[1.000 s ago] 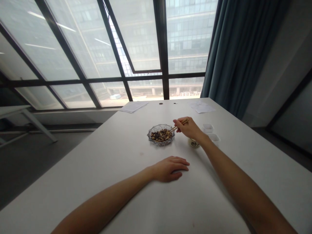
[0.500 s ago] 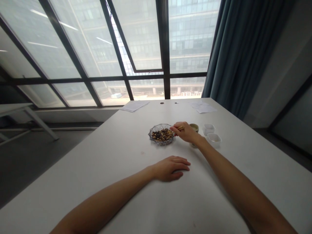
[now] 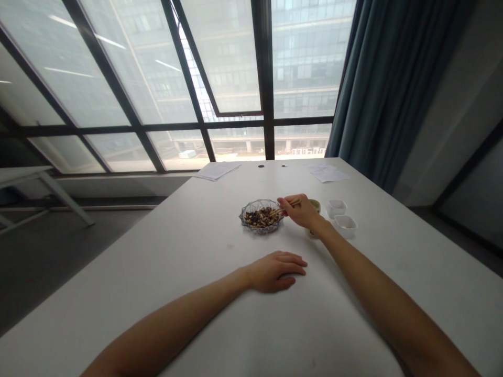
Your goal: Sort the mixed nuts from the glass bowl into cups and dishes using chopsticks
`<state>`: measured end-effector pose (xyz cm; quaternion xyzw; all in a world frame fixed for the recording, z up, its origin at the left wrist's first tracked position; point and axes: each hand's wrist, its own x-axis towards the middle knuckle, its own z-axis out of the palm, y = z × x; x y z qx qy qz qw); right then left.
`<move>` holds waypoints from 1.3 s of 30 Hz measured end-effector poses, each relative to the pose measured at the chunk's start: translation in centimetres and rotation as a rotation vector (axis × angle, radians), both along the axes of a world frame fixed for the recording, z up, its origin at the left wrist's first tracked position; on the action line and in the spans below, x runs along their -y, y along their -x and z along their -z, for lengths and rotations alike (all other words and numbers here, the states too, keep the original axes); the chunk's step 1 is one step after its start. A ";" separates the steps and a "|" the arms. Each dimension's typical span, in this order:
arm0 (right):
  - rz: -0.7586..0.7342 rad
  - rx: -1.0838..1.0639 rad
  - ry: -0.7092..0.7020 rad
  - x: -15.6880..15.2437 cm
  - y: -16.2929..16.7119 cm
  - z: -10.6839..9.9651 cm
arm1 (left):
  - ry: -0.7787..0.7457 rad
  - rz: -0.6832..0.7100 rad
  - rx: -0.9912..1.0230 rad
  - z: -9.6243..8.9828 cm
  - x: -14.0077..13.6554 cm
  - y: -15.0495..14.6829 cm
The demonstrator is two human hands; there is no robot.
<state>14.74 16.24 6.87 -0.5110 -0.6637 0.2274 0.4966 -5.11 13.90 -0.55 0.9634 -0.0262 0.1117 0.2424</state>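
Note:
My right hand (image 3: 301,211) is closed around a pair of wooden chopsticks (image 3: 278,211). Their tips reach into a clear scalloped glass bowl (image 3: 243,221), among a mix of small dark and pale pieces (image 3: 260,216) that look like beans or seeds. Whether the tips pinch a piece is too small to tell. Behind that hand stands a greenish round container (image 3: 315,205), mostly covered by it. My left hand (image 3: 275,272) lies on the white table nearer to me, fingers stretched out, holding nothing.
Two small clear plastic tubs (image 3: 337,208) (image 3: 346,225) stand right of the greenish container; the nearer one has a little something inside. Papers (image 3: 217,170) lie at the far left of the table (image 3: 176,246), and more sheets (image 3: 329,173) at the far right. Windows rise behind.
My right hand has shifted slightly to the right with the chopsticks, whose tips are still at the bowl. My left hand has stayed in place.

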 end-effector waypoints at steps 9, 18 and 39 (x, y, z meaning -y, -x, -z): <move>0.130 -0.181 -0.128 1.7 -2.7 -4.6 | 0.003 -0.003 0.002 -0.1 0.0 0.1; 0.531 -0.196 -0.230 5.2 -8.0 -9.5 | -0.001 -0.007 -0.008 -0.2 0.1 0.1; 0.918 -0.206 0.040 4.2 -15.6 -6.8 | 0.009 -0.013 -0.012 -0.2 0.1 0.2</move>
